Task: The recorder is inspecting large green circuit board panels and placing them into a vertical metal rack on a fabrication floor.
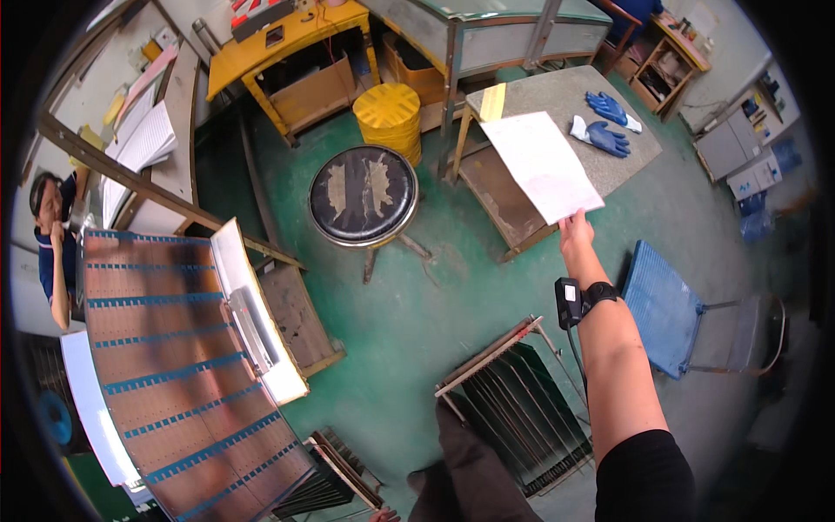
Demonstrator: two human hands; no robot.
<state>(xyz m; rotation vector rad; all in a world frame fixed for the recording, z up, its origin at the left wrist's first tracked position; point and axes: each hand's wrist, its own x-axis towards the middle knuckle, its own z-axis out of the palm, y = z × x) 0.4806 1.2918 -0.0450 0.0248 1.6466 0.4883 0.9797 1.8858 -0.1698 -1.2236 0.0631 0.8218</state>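
My right hand (576, 233) reaches forward, its fingers closed on the near corner of a white sheet of paper (544, 165). The sheet lies partly over a grey-topped table (557, 94), its near end sticking out past the table's edge. Beyond it on the tabletop lie blue work gloves (602, 137) with white cuffs and a yellow pad (492, 102). At the bottom edge only a bit of my left hand (384, 516) shows, closed at the end rail of a slotted rack (335, 465); most of it is out of the picture.
A larger slotted rack (522, 409) stands before my legs. Copper-coloured panels with blue strips (178, 348) lie at left beside a lamp (252, 331). Ahead are a round black stool (364, 196) and a yellow drum (387, 117). A blue chair (665, 309) stands right; another person (54, 235) is far left.
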